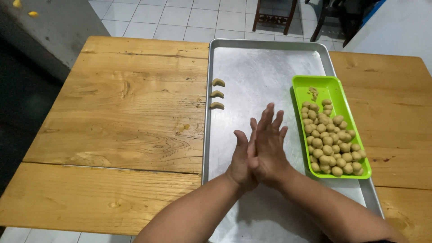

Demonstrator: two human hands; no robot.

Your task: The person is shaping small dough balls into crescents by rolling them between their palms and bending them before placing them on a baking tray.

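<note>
While pressed palm to palm, left hand (241, 159), right hand (269, 146), over baking tray (252, 67); dough balls (330, 144) beside

Left hand (243, 157), right hand (268, 146) pressed palm to palm over metal baking tray (252, 67) — green tray (330, 85) of dough balls (330, 144) beside.

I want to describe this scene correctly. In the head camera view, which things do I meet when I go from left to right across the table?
Bare wooden table → three small curved dough pieces at the left edge of the metal baking tray → left hand pressed against right hand → green plastic tray of dough balls.
</note>
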